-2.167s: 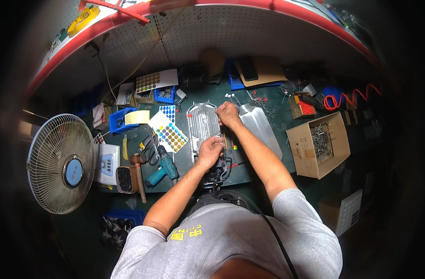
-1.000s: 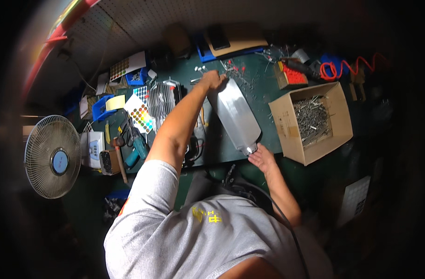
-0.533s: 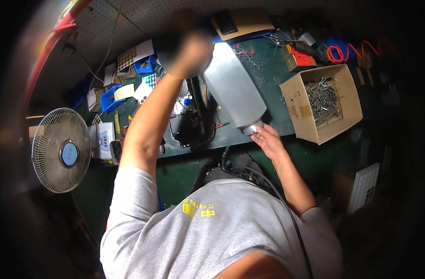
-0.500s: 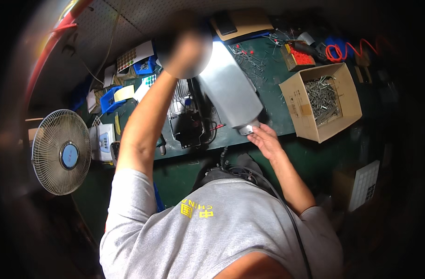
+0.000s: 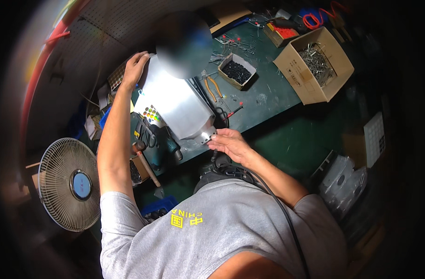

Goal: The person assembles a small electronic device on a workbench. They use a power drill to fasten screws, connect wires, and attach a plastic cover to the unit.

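Observation:
A long silver metal lamp housing [image 5: 177, 102] lies slanted across the left part of the green workbench [image 5: 273, 100]. At its far left corner my left hand [image 5: 136, 69] is closed over the edge. My right hand [image 5: 231, 145] grips the narrow neck at the near end, thumb on top and fingers along the side. Beneath the housing, a dark edge [image 5: 199, 93] shows along its right side; what lies under it is mostly hidden. A blurred round patch covers part of the far end.
Right of the housing are orange-handled pliers [image 5: 213, 88], a red-handled screwdriver [image 5: 235, 111], a small box of black parts [image 5: 237, 72] and a carton of screws [image 5: 314, 67]. Nearer left are a power drill [image 5: 168, 144], a hammer [image 5: 147, 162] and a fan [image 5: 78, 183].
The housing has shifted left and now covers the opened unit with black parts. My left hand has moved left to its far corner; my right hand followed, holding the neck. The view has turned.

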The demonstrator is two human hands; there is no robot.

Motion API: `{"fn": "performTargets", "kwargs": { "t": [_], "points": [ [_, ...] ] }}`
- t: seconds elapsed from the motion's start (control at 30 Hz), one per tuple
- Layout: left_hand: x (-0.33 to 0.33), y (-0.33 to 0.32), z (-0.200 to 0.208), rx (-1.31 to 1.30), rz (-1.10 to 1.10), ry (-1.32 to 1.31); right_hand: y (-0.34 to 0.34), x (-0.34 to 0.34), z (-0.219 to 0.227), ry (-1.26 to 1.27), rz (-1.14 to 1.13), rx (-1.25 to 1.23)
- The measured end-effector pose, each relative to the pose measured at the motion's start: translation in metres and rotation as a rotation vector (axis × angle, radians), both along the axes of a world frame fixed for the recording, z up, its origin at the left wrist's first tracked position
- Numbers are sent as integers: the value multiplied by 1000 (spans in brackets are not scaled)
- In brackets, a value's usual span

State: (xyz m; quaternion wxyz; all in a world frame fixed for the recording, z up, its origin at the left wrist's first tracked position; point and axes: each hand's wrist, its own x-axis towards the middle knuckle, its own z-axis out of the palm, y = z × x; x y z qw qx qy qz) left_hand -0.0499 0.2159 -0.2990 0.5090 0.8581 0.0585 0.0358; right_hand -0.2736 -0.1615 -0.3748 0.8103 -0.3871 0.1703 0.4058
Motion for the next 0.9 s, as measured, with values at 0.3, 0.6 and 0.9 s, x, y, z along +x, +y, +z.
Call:
{"fn": "performTargets", "kwargs": {
  "t": [0.3,0.6,0.9],
  "points": [
    [-2,-4,-32,17,-47,117,13,-23,-21,92,-127,-30],
    [15,-8,-74,23,-37,108,17,-28,-39,156,-233,-83],
    [24,-15,-62,192,11,213,15,-30,-19,203,-184,-79]
  ]
}}
